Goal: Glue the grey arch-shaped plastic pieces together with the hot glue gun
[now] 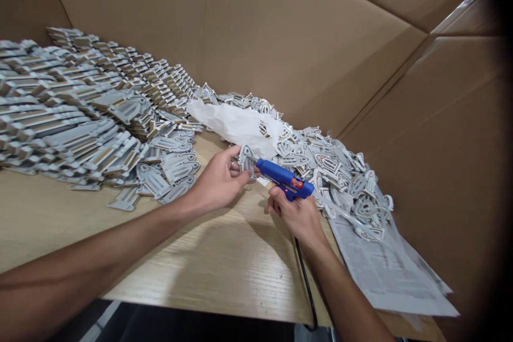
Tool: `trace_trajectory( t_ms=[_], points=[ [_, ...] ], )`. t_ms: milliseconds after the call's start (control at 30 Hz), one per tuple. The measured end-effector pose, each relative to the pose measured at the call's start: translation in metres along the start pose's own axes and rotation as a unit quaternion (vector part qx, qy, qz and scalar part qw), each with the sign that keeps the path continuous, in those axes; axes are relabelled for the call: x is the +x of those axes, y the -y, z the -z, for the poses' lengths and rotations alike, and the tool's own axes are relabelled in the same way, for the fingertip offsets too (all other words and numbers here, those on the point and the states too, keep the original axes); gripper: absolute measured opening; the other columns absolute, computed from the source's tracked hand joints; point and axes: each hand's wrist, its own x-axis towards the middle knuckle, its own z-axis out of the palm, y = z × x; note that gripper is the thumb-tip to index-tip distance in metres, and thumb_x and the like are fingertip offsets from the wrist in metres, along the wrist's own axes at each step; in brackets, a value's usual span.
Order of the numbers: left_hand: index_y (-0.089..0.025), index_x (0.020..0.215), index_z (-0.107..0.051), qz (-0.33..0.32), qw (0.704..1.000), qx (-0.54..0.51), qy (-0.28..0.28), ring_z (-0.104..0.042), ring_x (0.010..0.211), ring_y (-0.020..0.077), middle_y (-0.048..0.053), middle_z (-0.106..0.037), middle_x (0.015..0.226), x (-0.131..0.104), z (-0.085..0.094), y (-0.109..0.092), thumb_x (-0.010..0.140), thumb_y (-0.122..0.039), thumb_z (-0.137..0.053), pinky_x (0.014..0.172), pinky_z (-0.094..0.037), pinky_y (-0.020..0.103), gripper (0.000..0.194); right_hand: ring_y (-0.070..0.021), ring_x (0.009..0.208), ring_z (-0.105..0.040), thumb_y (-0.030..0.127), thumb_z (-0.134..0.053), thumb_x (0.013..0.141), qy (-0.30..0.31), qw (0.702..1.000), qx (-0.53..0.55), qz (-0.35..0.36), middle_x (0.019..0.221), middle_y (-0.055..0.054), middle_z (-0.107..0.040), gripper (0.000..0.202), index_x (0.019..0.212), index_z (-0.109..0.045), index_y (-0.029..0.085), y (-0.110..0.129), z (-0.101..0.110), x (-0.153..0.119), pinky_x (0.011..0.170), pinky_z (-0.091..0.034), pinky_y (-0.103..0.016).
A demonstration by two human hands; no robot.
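My left hand is closed on a small grey-and-white cut-out piece, holding it up over the middle of the table. A blue glue gun is gripped in my right hand, its nozzle pointing left at the piece. The tip is at the piece's face; whether it touches cannot be made out. A clear glue stick sticks out from the back of the gun, and a small red light shows on its body. My right fingers are partly hidden behind the handle.
Stacked grey pieces cover the left of the wooden table. A loose heap lies at the right, partly on printed paper sheets. White thin paper lies behind my hands. A black cable runs to the front edge. Cardboard walls enclose the back.
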Motion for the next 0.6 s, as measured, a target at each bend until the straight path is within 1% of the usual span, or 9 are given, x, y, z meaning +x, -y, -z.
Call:
trace_trajectory(
  t_ms=[100, 167, 267, 367, 433, 500, 567, 600],
  points=[
    [-0.019, 0.112, -0.065, -0.027, 0.999, 0.048, -0.003, -0.078, 0.082, 0.0207, 0.004, -0.079, 0.092, -0.001, 0.002, 0.003, 0.09, -0.017, -0.07, 0.069, -0.057, 0.028, 0.023, -0.0173, 0.047, -0.057, 0.073, -0.073, 0.087, -0.018, 1.0, 0.015, 0.013, 0.052, 0.0, -0.062, 0.052, 0.069, -0.069, 0.023, 0.004, -0.004, -0.001, 0.049, -0.043, -0.028],
    [-0.02, 0.109, -0.065, -0.056, 0.991, 0.117, -0.021, -0.074, 0.076, 0.0193, 0.002, -0.076, 0.086, -0.004, 0.003, 0.003, 0.091, -0.017, -0.067, 0.063, -0.052, 0.026, 0.019, -0.017, 0.048, -0.057, 0.067, -0.076, 0.089, -0.032, 0.998, 0.002, 0.049, 0.054, 0.002, -0.061, 0.047, 0.071, -0.067, 0.024, 0.003, -0.006, -0.001, 0.049, -0.045, -0.028],
    [-0.022, 0.101, -0.064, -0.082, 0.962, 0.253, -0.055, -0.062, 0.061, 0.0162, -0.002, -0.066, 0.071, -0.008, 0.005, 0.001, 0.092, -0.017, -0.065, 0.056, -0.04, 0.026, 0.01, -0.0145, 0.049, -0.053, 0.057, -0.077, 0.095, -0.053, 0.985, -0.058, 0.154, 0.058, 0.004, -0.06, 0.04, 0.076, -0.063, 0.024, -0.003, -0.008, -0.003, 0.051, -0.043, -0.026],
    [-0.023, 0.099, -0.06, -0.097, 0.936, 0.332, -0.065, -0.053, 0.054, 0.015, -0.004, -0.059, 0.063, -0.011, 0.005, 0.002, 0.094, -0.016, -0.062, 0.055, -0.033, 0.028, 0.009, -0.0121, 0.049, -0.051, 0.044, -0.074, 0.102, -0.058, 0.956, -0.135, 0.254, 0.061, 0.004, -0.062, 0.032, 0.08, -0.063, 0.023, -0.01, -0.007, -0.004, 0.053, -0.04, -0.024],
    [-0.024, 0.109, -0.059, -0.1, 0.933, 0.337, -0.07, -0.055, 0.055, 0.0163, -0.004, -0.06, 0.064, -0.01, 0.005, 0.005, 0.094, -0.015, -0.061, 0.056, -0.033, 0.029, 0.018, -0.0122, 0.05, -0.052, 0.039, -0.072, 0.105, -0.094, 0.931, -0.184, 0.301, 0.064, 0.003, -0.064, 0.027, 0.085, -0.067, 0.023, -0.012, -0.006, -0.006, 0.055, -0.04, -0.024],
    [-0.025, 0.119, -0.055, -0.09, 0.947, 0.297, -0.076, -0.061, 0.059, 0.0182, -0.003, -0.068, 0.071, -0.007, 0.004, 0.01, 0.093, -0.014, -0.061, 0.058, -0.039, 0.029, 0.028, -0.013, 0.049, -0.052, 0.041, -0.072, 0.105, -0.164, 0.912, -0.209, 0.312, 0.063, 0.003, -0.063, 0.025, 0.089, -0.07, 0.022, -0.009, -0.004, -0.009, 0.056, -0.041, -0.025],
    [-0.026, 0.118, -0.05, -0.07, 0.966, 0.237, -0.076, -0.067, 0.066, 0.0197, 0.001, -0.075, 0.081, -0.004, 0.004, 0.013, 0.093, -0.016, -0.062, 0.061, -0.044, 0.029, 0.029, -0.0139, 0.048, -0.05, 0.047, -0.073, 0.104, -0.226, 0.912, -0.201, 0.278, 0.059, 0.004, -0.06, 0.029, 0.088, -0.071, 0.022, -0.003, -0.002, -0.011, 0.056, -0.043, -0.026],
    [-0.026, 0.114, -0.049, -0.062, 0.971, 0.218, -0.073, -0.069, 0.068, 0.0198, 0.002, -0.077, 0.085, -0.003, 0.004, 0.014, 0.093, -0.017, -0.062, 0.062, -0.046, 0.029, 0.026, -0.0142, 0.047, -0.05, 0.05, -0.074, 0.103, -0.244, 0.918, -0.19, 0.249, 0.057, 0.005, -0.058, 0.032, 0.086, -0.071, 0.023, 0.0, -0.001, -0.011, 0.056, -0.043, -0.027]
  ],
)
